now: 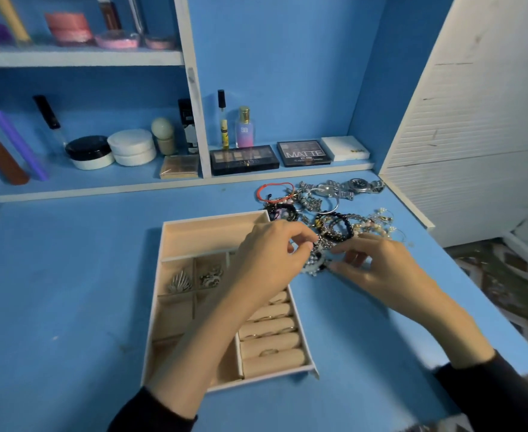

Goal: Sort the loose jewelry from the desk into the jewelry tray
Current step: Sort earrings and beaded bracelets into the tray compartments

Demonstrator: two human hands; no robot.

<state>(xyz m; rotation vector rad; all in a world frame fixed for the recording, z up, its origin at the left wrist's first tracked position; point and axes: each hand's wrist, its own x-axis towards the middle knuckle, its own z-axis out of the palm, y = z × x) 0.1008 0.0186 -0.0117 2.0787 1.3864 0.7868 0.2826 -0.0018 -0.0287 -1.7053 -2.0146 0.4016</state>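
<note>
Two hands are meeting on one tangle of beaded bracelets point(317, 261), just beside the right wall of the jewelry tray point(209, 236) on the blue desk point(69, 291). I am not managing to tell whether the tangle is resting on the desk or lifted off it. I am seeing the left hand point(265, 254) stretching across the tray's right half, thumb and curled fingers pinching the tangle's upper edge. The right hand point(378, 269) is gripping it from the opposite side, fingertips nipping the beads. Beyond them the loose pile point(334, 219) is lying near the desk's back right corner, with a steel wristwatch point(357, 184) and a red cord bracelet point(275, 191) at its far edge. Rings point(268, 352) are sitting in the tray's padded rolls.
</note>
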